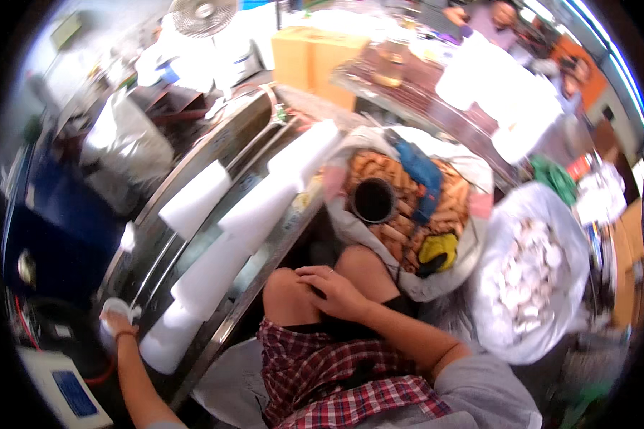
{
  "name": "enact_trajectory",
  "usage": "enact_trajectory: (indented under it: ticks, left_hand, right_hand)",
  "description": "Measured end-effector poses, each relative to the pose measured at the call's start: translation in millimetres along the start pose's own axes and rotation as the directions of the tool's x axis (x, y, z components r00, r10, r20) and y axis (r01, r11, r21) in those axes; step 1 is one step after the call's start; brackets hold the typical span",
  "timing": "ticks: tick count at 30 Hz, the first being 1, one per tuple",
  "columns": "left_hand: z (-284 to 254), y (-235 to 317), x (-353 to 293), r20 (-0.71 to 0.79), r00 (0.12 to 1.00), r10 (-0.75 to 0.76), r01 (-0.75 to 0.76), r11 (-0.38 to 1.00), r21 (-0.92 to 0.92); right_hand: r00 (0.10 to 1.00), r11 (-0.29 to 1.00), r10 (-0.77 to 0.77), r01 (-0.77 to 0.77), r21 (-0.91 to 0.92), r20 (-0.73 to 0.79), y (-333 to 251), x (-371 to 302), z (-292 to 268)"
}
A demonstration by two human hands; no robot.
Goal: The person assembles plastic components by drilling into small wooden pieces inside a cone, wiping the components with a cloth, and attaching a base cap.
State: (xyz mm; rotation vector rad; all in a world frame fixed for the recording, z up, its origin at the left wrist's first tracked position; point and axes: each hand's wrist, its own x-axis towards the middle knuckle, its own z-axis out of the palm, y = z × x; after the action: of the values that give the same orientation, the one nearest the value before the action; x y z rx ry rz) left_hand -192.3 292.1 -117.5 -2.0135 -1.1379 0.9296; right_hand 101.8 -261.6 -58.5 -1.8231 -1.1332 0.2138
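At the near left end of a long metal trough (225,336), my left hand (124,325) is closed around a white rounded piece (116,307). Two thin metal rods (166,259) run from beside that hand up the length of the trough. Along its right side lie several white, smooth cylinders (211,275) end to end, and one more white cylinder (197,199) sits across the rods. My right hand (336,293) rests on my bare knee with fingers laid out, holding nothing.
On the right stands an open sack (343,207) of brown stick-like pieces, with a dark cup (373,200), a blue power tool (418,175) and a yellow-black glove (436,252) on top. Beside it is a clear bag (490,314) of white pieces. People are across the table (465,125).
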Motion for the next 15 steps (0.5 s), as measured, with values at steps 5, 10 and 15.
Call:
enact_trajectory:
  ticks: [5,10,15]
  left_hand:
    - [-104.7,-33.1,-34.8,-0.415,0.859,-0.302,0.149,0.920,-0.361]
    - [-165.2,-70.8,-62.7,-0.372,0.817,-0.440,0.043,0.691,-0.722]
    - [-156.0,-60.0,-28.8,-0.140,0.897,-0.420,-0.106,0.104,-0.989]
  right_hand:
    - [0.935,0.977,0.212,-0.204,0.056,-0.285,8.2,-61.5,-101.8]
    - [0.850,0.536,0.247,-0.520,-0.665,-0.465,9.8,-108.9,-161.3]
    - [0.875,0.585,0.293,-0.482,-0.652,-0.385,55.8,-149.9,-166.0]
